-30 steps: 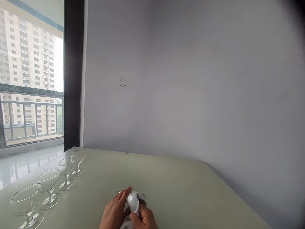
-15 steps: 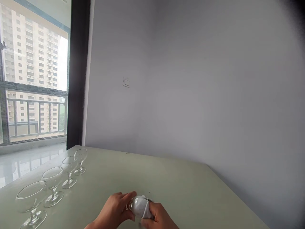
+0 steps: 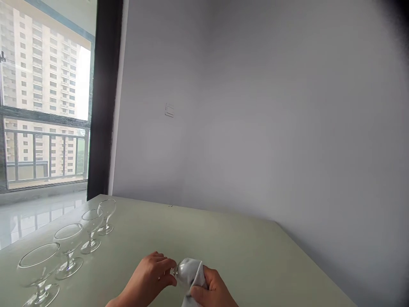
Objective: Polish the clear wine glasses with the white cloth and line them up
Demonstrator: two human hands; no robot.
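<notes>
Clear stemmed glass (image 3: 184, 270), tipped sideways between left fingers (image 3: 167, 265) and right fingers (image 3: 198, 293), pale cloth (image 3: 200, 277) inside and over its rim

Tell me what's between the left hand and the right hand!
In the head view, a clear glass lies between the left hand and right hand, with pale cloth inside its bowl.
</notes>
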